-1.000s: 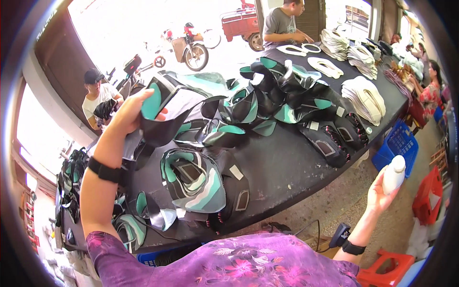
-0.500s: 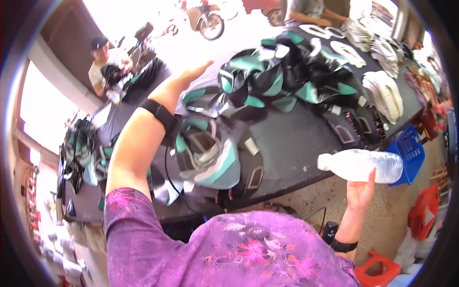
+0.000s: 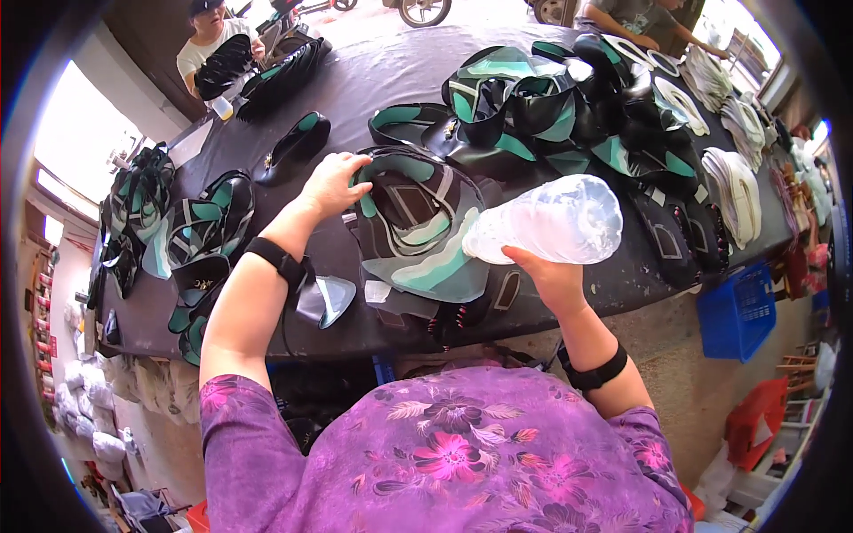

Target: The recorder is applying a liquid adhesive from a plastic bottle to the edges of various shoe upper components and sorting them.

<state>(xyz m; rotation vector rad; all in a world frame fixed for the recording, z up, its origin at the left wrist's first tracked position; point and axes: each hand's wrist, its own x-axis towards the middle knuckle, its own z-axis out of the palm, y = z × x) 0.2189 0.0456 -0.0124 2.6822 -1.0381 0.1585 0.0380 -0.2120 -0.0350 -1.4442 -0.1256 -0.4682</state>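
A plastic bottle (image 3: 569, 218) with whitish translucent contents lies tilted in my right hand (image 3: 555, 282), which is closed round it. The bottle's narrow neck points left over a stack of shoe uppers (image 3: 426, 275), coloured black, green and grey. At the stack's upper left edge is my left hand (image 3: 333, 184), its thumb and fingers apart around nothing that I can make out. Whether those fingertips touch the stack I cannot tell. Just beyond this hand lies a single black shoe upper (image 3: 291, 147) with green lining.
A heap of black and green uppers (image 3: 533, 102) covers the table's far middle. More uppers (image 3: 209, 222) lie at left, white pieces (image 3: 733, 191) at right. A blue crate (image 3: 736, 311) and red stool (image 3: 755, 422) stand at right. Two people work across the table.
My right hand has brought the bottle left and up from beside the table to over the stack. My left hand has drawn back from its outstretched reach to the stack's edge.
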